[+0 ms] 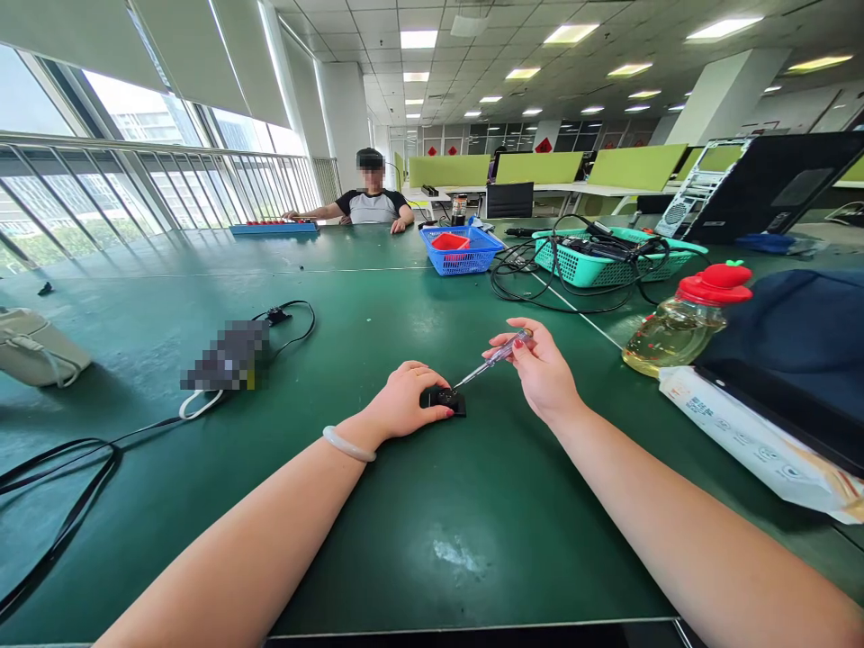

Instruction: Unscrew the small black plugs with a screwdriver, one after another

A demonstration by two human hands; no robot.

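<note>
My left hand (410,402) is closed around a small black part (451,401) lying on the green table (378,558), with the thumb along its near side and the fingers over its far side. In my right hand (536,369) is a screwdriver (496,355) with a clear handle, pinched between thumb and fingers. Its thin metal shaft slants down to the left, and the tip meets the top of the black part. Whether it sits in a screw is too small to tell.
Left lie a blurred dark device (229,355) with cables and a pale pouch (40,346). Right stand a red-capped bottle (679,319) and a wipes pack (749,436). Farther back are a blue basket (459,256), a teal basket (580,270) with black cables, and a seated person (373,202).
</note>
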